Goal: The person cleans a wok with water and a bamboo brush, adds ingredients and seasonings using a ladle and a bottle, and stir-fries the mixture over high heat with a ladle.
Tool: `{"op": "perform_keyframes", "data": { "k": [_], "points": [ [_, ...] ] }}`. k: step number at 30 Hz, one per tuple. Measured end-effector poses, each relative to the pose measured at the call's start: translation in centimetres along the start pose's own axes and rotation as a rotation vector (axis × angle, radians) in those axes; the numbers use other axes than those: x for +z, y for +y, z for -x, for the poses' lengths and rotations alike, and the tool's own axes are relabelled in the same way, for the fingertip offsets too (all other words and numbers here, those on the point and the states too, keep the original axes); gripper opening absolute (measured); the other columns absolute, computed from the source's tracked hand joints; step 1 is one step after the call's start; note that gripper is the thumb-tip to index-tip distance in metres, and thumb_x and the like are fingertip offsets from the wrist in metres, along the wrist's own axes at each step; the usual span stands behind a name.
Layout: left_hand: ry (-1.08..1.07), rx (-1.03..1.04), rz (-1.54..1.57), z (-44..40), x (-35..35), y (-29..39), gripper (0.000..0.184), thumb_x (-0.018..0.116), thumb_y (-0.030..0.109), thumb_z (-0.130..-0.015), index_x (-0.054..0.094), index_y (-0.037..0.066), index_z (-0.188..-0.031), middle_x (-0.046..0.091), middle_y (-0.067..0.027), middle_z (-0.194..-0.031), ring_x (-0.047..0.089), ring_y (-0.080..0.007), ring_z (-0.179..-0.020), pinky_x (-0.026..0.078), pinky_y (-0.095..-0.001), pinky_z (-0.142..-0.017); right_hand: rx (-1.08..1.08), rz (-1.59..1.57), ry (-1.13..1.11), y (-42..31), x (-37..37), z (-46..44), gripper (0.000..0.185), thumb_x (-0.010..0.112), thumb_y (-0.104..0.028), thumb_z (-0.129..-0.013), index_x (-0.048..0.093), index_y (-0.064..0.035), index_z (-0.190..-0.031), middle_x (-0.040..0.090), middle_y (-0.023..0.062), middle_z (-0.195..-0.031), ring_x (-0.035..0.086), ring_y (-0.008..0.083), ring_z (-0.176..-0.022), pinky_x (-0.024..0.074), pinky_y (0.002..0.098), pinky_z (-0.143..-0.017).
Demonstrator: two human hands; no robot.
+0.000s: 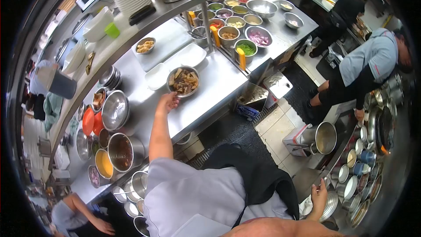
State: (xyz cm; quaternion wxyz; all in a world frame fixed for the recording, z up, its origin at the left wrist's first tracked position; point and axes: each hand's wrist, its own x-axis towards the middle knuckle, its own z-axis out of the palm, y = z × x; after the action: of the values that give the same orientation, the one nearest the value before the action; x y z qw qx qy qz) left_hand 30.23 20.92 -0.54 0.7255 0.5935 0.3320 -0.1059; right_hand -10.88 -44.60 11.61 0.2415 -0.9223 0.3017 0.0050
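Observation:
On the steel counter sits a metal bowl point(183, 81) filled with brown, chopped pieces. My left hand point(168, 101) is at its near rim, thumb and fingers closed on the edge. Just behind the bowl lie two white dishes point(192, 55), side by side. Low on the right, my right hand point(319, 198) is raised beside the stove area with its fingers bent; what they hold, if anything, is too small to tell. A round metal pan point(330, 207) and a white cloth point(305, 206) are close to that hand.
A cutting board point(164, 39) carries a small bowl of food point(145, 45). Several ingredient bowls point(258, 37) stand farther back. Left are a pot of dark liquid point(126, 151) and an overhead shelf point(131, 28). A co-worker point(368, 61) bends over the stove; a tall pot point(325, 138) stands nearby.

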Motion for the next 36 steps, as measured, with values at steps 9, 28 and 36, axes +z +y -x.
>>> {"op": "perform_keyframes", "data": {
  "k": [9,28,36],
  "points": [
    [-0.037,0.075,-0.059,-1.2,3.9,-1.6,0.005,0.048,0.011,-0.083,0.044,0.008,-0.083,0.036,0.0006,-0.058,0.036,-0.0092,-0.041,0.026,-0.0246,-0.034,0.511,0.098,0.152,10.9,-3.2,12.7,0.056,0.065,-0.013,-0.081,0.047,0.0057,-0.130,0.064,0.0176,-0.083,0.061,0.0274,-0.071,0.0482,0.0372,-0.067],
    [-1.336,0.182,-0.877,41.6,49.8,-20.2,0.010,0.054,0.010,-0.081,0.048,0.007,-0.089,0.041,0.0008,-0.060,0.037,-0.0079,-0.042,0.028,-0.0217,-0.036,1.272,0.314,0.489,19.6,10.1,37.2,0.040,0.058,-0.014,-0.075,0.056,0.0041,-0.110,0.061,0.0303,-0.102,0.055,0.0436,-0.104,0.0396,0.0498,-0.093],
    [-2.134,0.513,-0.829,63.4,61.0,-39.2,0.015,0.055,0.016,-0.082,0.056,0.002,-0.080,0.051,-0.0018,-0.061,0.043,-0.0107,-0.042,0.028,-0.0268,-0.036,1.307,-0.349,0.960,15.8,4.7,39.5,0.041,0.057,-0.010,-0.078,0.052,0.0025,-0.117,0.062,0.0249,-0.084,0.062,0.0398,-0.080,0.0496,0.0456,-0.073]
  ]
}}
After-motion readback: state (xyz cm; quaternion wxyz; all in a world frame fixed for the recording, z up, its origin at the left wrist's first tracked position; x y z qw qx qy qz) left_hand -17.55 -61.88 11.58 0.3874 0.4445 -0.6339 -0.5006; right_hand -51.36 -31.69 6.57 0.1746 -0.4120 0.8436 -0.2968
